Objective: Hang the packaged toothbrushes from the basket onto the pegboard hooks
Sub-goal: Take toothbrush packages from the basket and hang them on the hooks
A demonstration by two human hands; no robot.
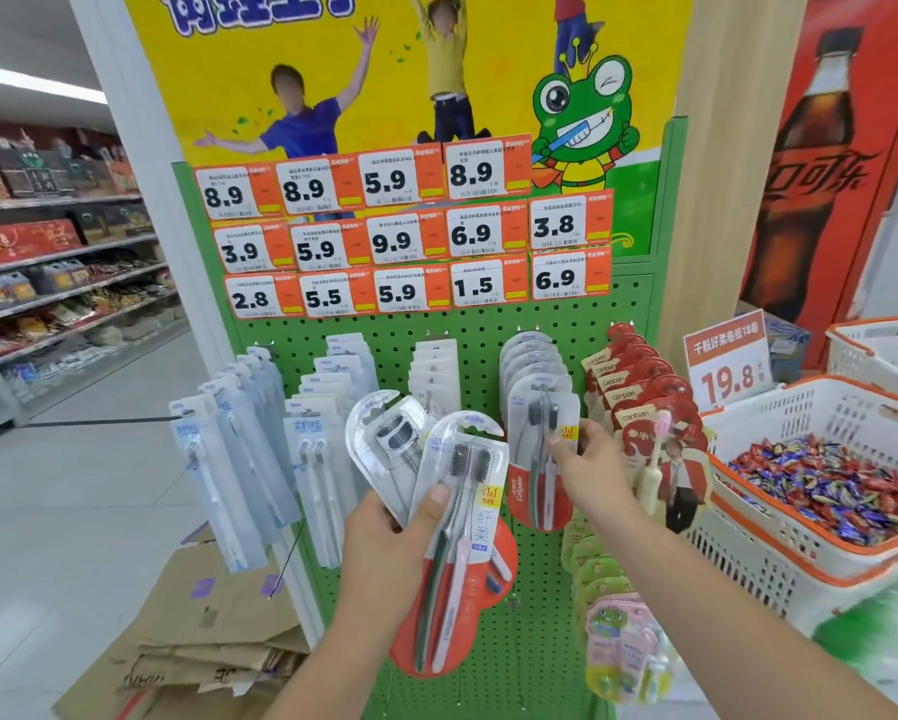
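My left hand (384, 543) grips a fan of packaged toothbrushes (457, 511), red-bottomed blister packs with dark-bristled brushes, in front of the green pegboard (488, 324). My right hand (587, 459) pinches the lower right edge of a matching pack (537, 449) that hangs at the front of a row on a hook. Other rows of hung packs fill the board: blue-white packs (239, 459) at the left, red packs (639, 402) at the right. No basket of toothbrushes shows.
Price tags (400, 236) cover the upper board. White and orange baskets (800, 558) with wrapped candy stand at the right. Flattened cardboard (213, 631) lies on the floor at the lower left. Store shelves (62, 283) line the left aisle.
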